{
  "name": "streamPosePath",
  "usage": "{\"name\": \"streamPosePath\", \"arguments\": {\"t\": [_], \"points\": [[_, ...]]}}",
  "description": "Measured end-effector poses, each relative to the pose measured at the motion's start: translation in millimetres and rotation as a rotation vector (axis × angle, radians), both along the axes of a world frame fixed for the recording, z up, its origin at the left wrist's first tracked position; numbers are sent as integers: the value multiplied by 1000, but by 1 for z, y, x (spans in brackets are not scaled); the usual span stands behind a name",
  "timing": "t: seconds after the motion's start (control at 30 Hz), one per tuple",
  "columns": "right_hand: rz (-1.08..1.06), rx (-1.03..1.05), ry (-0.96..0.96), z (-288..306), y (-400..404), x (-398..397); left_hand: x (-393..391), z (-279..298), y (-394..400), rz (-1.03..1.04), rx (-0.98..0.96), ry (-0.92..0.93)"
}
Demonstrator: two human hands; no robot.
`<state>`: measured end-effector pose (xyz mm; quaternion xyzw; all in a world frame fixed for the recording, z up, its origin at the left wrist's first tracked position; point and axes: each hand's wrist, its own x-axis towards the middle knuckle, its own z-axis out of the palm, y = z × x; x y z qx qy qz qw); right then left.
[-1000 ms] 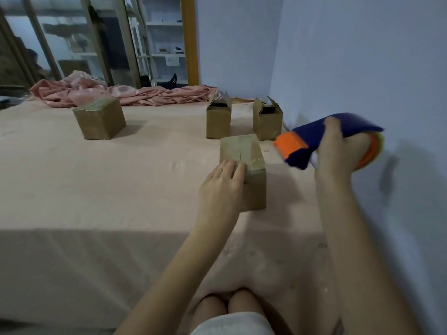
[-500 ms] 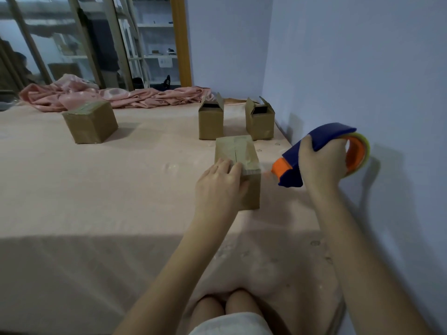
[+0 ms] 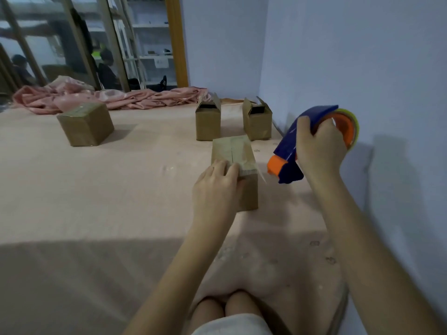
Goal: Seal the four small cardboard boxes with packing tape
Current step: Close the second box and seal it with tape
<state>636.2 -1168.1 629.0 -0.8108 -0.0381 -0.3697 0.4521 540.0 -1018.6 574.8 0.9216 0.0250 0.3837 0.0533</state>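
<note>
A small cardboard box (image 3: 235,151) with tape along its top seam stands in front of me on the pink-covered table (image 3: 121,189). My left hand (image 3: 214,187) rests on its near top edge, fingers laid over the corner. My right hand (image 3: 319,151) grips a blue and orange tape dispenser (image 3: 290,153), held in the air just right of the box. A loose end of clear tape (image 3: 261,175) sticks out from the box's right edge. Two boxes with flaps up, one (image 3: 208,122) left and one (image 3: 257,122) right, stand behind. A closed box (image 3: 85,125) sits far left.
A crumpled pink cloth (image 3: 108,96) lies along the table's far edge. A pale blue wall (image 3: 350,68) runs close along the right side. Glass doors and shelves are beyond the table, with people behind the glass. My knees (image 3: 227,308) show at the bottom.
My right hand has lowered the tape dispenser and brought it nearer the box's right side. My left hand has slid down over the box's near corner.
</note>
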Motion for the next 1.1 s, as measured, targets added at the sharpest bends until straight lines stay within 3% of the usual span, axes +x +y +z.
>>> {"name": "streamPosePath", "arguments": {"t": [0.13,0.3,0.5,0.67,1.1], "points": [[-39,-163,4,-7,-9,7,0,-3,2,-6,-41,-22],[79,-192,52,-34,-19,12,-1,-3,0,-10,-58,-17],[375,299,101,-70,-15,16,4,8,0,48,-1,94],[411,165,287,-99,-18,28,6,12,-1,68,20,119],[577,-261,393,-100,-61,3,3,7,2,15,-16,75]]}}
